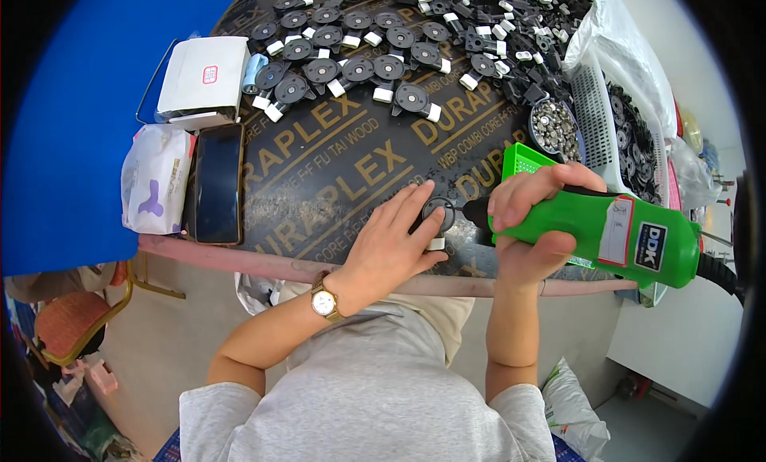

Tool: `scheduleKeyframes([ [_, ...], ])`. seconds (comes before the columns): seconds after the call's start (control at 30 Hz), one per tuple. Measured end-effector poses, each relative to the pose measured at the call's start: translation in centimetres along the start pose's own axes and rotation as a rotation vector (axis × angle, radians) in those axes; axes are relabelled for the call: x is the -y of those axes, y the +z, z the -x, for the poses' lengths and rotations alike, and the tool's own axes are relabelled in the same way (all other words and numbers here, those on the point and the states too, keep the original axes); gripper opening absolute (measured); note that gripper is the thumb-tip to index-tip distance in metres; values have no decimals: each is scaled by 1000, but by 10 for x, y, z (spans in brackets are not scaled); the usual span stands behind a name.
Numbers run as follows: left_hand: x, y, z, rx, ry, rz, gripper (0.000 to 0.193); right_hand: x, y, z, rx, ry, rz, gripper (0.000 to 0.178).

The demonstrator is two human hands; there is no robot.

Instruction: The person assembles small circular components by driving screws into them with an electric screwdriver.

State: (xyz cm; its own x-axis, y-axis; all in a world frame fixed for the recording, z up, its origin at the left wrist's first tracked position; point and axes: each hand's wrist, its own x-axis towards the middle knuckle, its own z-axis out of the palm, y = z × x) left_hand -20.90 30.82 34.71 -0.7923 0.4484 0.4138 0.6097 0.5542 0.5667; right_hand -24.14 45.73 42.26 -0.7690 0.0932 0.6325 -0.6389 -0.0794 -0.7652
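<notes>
My left hand (381,240), with a wristwatch (323,303) on its wrist, steadies a black round plastic part (436,210) on the table near the front edge. Its fingers lie along and over the part, and a white tab pokes out toward me. A green electric screwdriver (594,227) is gripped in my right hand (531,211), tilted nearly level. Its black nose points left and its bit reaches the part; whether the bit sits in a screw is too small to tell. A green plastic tray (523,157) is partly hidden behind my right hand.
Several similar black parts (321,70) with white tabs cover the table's far side, beside a heap of loose black pieces (531,31). A bowl of small metal pieces (554,127) and a white basket (597,119) stand right. A phone (219,183), tissue pack (157,179) and white box (202,77) lie left.
</notes>
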Motion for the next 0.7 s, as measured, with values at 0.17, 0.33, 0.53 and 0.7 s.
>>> scheduleKeyframes([
  [0.17,-2,-11,-9,-161,-101,207,43,15,-2,-2,-2,12,-252,73],
  [0.33,-1,-9,-13,-201,-31,154,25,22,3,-1,20,-30,-264,76],
  [0.53,-2,-8,-12,-234,-11,58,21,22,0,1,33,-25,-234,76],
  [0.7,-3,-8,-14,-225,16,-10,21,22,0,3,33,-19,-253,75],
])
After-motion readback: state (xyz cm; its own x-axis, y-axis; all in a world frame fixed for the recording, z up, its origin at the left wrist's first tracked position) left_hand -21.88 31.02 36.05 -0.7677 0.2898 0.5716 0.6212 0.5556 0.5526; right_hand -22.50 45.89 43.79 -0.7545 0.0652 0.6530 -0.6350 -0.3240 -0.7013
